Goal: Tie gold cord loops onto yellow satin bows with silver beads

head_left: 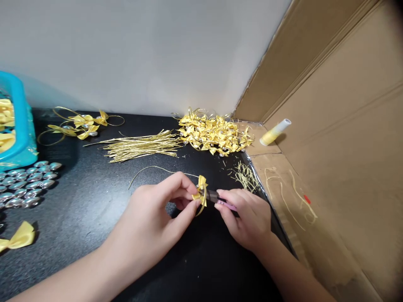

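Observation:
Between the thumb and fingers of my left hand [166,209] is a yellow ribbon bow [202,182], with a small silvery piece at its middle and a gold cord looped at its right side. A thin loose cord [154,167] trails from it to the left. My right hand [247,214] grips small scissors [228,205] with purple handles. Their dark blades point left and meet the bow close to my left fingertips; the exact cutting point is hidden by the bow and fingers.
A heap of finished-looking bows [214,132] and a bundle of gold cords [143,146] lie behind my hands. Silver beads [28,184] and a turquoise basket [19,113] stand left. Thread scraps [247,176], a tube [276,131] and a cardboard wall [340,134] are right.

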Tool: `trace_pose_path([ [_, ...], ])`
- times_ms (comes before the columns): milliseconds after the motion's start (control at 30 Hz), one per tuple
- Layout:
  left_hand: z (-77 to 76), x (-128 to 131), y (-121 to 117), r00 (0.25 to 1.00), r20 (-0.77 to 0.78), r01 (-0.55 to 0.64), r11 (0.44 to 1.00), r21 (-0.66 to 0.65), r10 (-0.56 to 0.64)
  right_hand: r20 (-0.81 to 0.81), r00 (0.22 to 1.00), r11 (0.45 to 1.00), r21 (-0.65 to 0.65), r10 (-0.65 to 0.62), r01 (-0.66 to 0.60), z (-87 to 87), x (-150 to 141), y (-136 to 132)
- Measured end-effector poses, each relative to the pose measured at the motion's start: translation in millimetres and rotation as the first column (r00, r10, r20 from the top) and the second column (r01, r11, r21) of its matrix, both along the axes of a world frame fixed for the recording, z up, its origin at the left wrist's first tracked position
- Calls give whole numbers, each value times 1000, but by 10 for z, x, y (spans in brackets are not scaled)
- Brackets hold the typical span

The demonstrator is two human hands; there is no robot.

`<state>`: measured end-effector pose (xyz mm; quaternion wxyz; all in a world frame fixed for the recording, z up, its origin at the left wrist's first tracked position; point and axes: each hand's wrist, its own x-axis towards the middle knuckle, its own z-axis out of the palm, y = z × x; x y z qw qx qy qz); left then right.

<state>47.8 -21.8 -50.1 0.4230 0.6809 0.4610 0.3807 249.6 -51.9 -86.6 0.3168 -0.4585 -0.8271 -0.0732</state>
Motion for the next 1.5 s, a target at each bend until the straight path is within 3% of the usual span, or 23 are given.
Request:
trace_pose_path([
  [267,-15,13,42,1000,20,18,1000,-16,-18,11,1000,999,33,2,-3,-8,3,0],
  [567,-28,-30,22,990,-115,81,996,31,-77,-103,994,997,64,44,-38,-10,1,47],
  [767,-49,-69,35,986,-154,74,992,99,-59,-292,941,984,-102,-168,144,-163,109,179],
  [933,-100,-123,126,995,-85,59,993,99,-51,-292,929,942,-307,-225,132,-377,108,286],
  [1033,-154,-137,347,999,-29,23,998,55,-22,-256,942,932,-342,-218,123,-468,72,327],
  [1133,-150,-22,719,993,-116,-5,990,140,22,-259,944,916,-390,-203,90,-532,46,357],
  [1233,-95,267,1183,949,-313,60,947,315,44,-290,939,897,-440,-185,41,-572,38,370],
  [1367,-11,665,1720,904,-424,124,918,377,53,-320,930,884,-468,-180,10,-594,44,363],
  [1433,32,725,1838,885,-453,105,904,414,105,-329,929,884,-467,-172,-2,-599,48,357],
  [1500,69,647,1811,870,-466,84,882,464,163,-331,929,886,-463,-164,-8,-600,47,353],
])
